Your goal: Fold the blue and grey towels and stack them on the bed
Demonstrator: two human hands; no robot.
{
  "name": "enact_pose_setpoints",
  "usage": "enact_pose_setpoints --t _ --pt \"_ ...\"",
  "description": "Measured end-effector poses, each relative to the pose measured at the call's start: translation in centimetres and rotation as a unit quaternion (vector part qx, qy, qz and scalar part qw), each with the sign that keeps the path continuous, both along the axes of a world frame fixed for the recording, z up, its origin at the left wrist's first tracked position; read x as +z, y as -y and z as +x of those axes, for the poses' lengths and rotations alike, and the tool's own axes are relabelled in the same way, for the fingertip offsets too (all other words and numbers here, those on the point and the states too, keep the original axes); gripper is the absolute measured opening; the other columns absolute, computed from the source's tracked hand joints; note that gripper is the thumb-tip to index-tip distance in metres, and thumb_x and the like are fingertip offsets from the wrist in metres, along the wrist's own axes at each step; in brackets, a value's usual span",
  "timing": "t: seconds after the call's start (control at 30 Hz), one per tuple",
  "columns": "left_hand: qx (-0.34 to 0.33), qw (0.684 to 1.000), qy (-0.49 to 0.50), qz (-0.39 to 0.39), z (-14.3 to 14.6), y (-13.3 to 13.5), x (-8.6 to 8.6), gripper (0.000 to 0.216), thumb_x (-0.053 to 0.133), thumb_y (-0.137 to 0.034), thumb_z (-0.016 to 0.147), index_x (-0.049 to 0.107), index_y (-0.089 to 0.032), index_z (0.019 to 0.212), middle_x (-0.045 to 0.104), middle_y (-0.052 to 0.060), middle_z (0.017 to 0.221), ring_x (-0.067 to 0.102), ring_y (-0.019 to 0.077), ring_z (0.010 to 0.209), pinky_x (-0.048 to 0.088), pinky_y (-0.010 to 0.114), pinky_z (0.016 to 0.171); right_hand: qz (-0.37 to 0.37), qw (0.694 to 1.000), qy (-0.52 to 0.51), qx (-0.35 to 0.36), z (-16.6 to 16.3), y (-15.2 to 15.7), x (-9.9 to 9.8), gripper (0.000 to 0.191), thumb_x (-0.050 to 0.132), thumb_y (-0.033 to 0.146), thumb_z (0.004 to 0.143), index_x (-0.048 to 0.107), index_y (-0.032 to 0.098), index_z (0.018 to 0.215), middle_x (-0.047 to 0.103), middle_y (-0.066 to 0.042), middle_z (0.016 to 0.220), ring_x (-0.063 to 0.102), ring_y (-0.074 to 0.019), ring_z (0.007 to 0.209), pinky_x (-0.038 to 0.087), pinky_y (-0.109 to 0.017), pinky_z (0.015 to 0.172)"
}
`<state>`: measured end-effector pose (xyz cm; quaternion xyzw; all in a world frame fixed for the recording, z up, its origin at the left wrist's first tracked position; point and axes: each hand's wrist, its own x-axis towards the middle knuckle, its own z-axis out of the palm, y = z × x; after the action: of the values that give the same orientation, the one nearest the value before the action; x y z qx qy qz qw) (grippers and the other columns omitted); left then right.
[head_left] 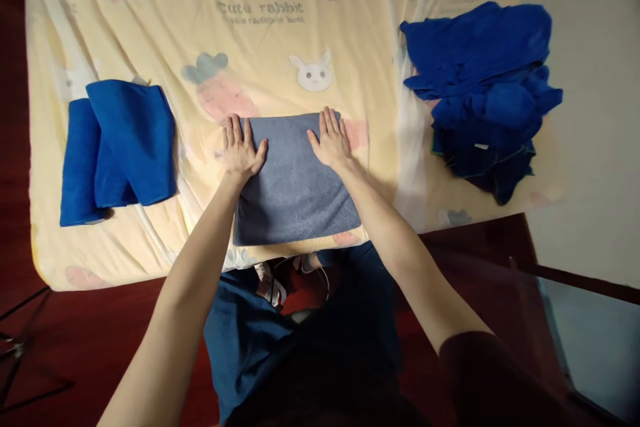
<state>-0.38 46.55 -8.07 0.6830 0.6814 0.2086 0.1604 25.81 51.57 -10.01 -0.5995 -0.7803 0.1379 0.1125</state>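
A grey-blue towel (295, 180) lies folded into a rough rectangle on the bed, close to its front edge. On the towel's far left corner rests my left hand (241, 150), flat, with the thumb out to the side. My right hand (330, 140) lies flat near the far right corner, fingers stretched forward. Neither hand grips the cloth. Soft creases run across the lower part of the towel.
Folded blue cloths (135, 143) lie overlapping at the left. At the right is a crumpled heap of blue cloths (480, 60). The patterned yellow bedsheet (270, 67) spreads under everything. A black metal stand (19, 349) is on the floor at lower left.
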Motion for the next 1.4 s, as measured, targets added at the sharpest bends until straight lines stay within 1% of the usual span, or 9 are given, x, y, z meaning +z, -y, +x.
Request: enact_pose_setpoints --t 0.2,0.37,0.47,0.6,0.73,0.83,1.03,1.27,1.4 --pt "0.006 1.000 0.018 -0.007 0.5 -0.5 0.6 0.083 0.041 -0.060 0.097 0.023 -0.012 0.162 0.009 0.009 0.171 -0.009 0.0313 0.157 -0.005 0.054 0.129 0.025 1.000 -0.011 -0.015 -0.7 -1.0 0.0 0.071 0.029 0.045 0.105 0.012 0.008 0.163 0.011 -0.014 0.170 0.001 -0.0324 0.159 -0.003 -0.064 0.126" --pt "-0.074 0.997 -0.009 -0.026 2.2 5.7 1.5 0.077 0.037 -0.055 0.099 0.024 -0.013 0.162 0.013 0.009 0.170 -0.003 0.0298 0.158 -0.002 0.053 0.129 0.007 0.996 0.002 0.085 -0.9 5.7 2.2 0.073 0.035 0.046 0.104 0.010 0.014 0.164 0.010 -0.008 0.171 -0.002 -0.0296 0.159 -0.002 -0.060 0.128" --pt "-0.074 0.996 -0.019 -0.034 2.1 9.5 2.2 0.073 0.033 -0.051 0.100 0.024 -0.014 0.162 0.016 0.008 0.170 0.002 0.0277 0.158 0.000 0.051 0.129 -0.024 0.997 0.001 0.073 0.5 9.0 3.1 0.071 0.033 0.044 0.104 0.012 0.014 0.164 0.012 -0.008 0.171 0.004 -0.0272 0.159 0.002 -0.056 0.129" --pt "-0.055 0.998 -0.029 -0.028 3.0 12.5 3.5 0.071 0.031 -0.049 0.101 0.025 -0.012 0.162 0.013 0.008 0.170 0.001 0.0275 0.158 0.000 0.050 0.130 -0.011 1.000 0.002 0.018 0.1 11.9 4.9 0.068 0.029 0.041 0.105 0.014 0.010 0.163 0.015 -0.011 0.170 0.006 -0.0279 0.159 0.002 -0.059 0.128" --pt "-0.123 0.992 -0.034 -0.026 5.0 15.2 3.4 0.068 0.032 -0.045 0.101 0.030 -0.014 0.161 0.015 0.008 0.169 0.004 0.0274 0.158 0.004 0.050 0.130 -0.018 0.994 -0.014 0.104 -2.2 16.6 5.9 0.067 0.032 0.044 0.104 0.020 0.015 0.163 0.018 -0.006 0.169 0.009 -0.0253 0.159 0.005 -0.055 0.130" --pt "-0.132 0.990 -0.047 -0.024 4.6 17.0 2.7 0.067 0.033 -0.045 0.101 0.030 -0.016 0.161 0.015 0.007 0.169 0.006 0.0264 0.157 0.007 0.050 0.130 -0.036 0.992 -0.017 0.123 -1.3 19.2 5.4 0.065 0.034 0.044 0.104 0.023 0.019 0.163 0.019 -0.004 0.169 0.013 -0.0233 0.158 0.010 -0.052 0.131" --pt "-0.084 0.994 -0.061 -0.032 1.7 19.3 2.8 0.071 0.037 -0.047 0.100 0.019 -0.021 0.164 0.015 0.006 0.169 0.006 0.0252 0.157 0.011 0.051 0.130 -0.031 0.999 0.001 0.031 3.9 19.8 4.9 0.065 0.032 0.041 0.104 0.016 0.021 0.164 0.018 -0.004 0.169 0.012 -0.0243 0.158 0.010 -0.057 0.130" --pt "-0.068 0.995 -0.045 -0.055 0.8 21.3 2.5 0.076 0.036 -0.053 0.099 0.018 -0.017 0.164 0.005 0.007 0.170 0.002 0.0284 0.157 0.007 0.051 0.130 -0.055 0.996 0.016 0.061 4.7 22.3 4.6 0.072 0.038 0.043 0.102 0.015 0.017 0.164 0.013 -0.006 0.169 0.010 -0.0273 0.158 0.008 -0.057 0.130" --pt "-0.052 0.995 -0.057 -0.062 -1.0 20.7 2.8 0.078 0.036 -0.056 0.099 0.015 -0.019 0.165 0.008 0.008 0.170 0.004 0.0280 0.157 0.006 0.052 0.130 -0.053 0.997 0.022 0.052 5.8 21.3 4.8 0.069 0.034 0.047 0.103 0.018 0.019 0.164 0.017 -0.005 0.169 0.013 -0.0250 0.158 0.007 -0.055 0.131"
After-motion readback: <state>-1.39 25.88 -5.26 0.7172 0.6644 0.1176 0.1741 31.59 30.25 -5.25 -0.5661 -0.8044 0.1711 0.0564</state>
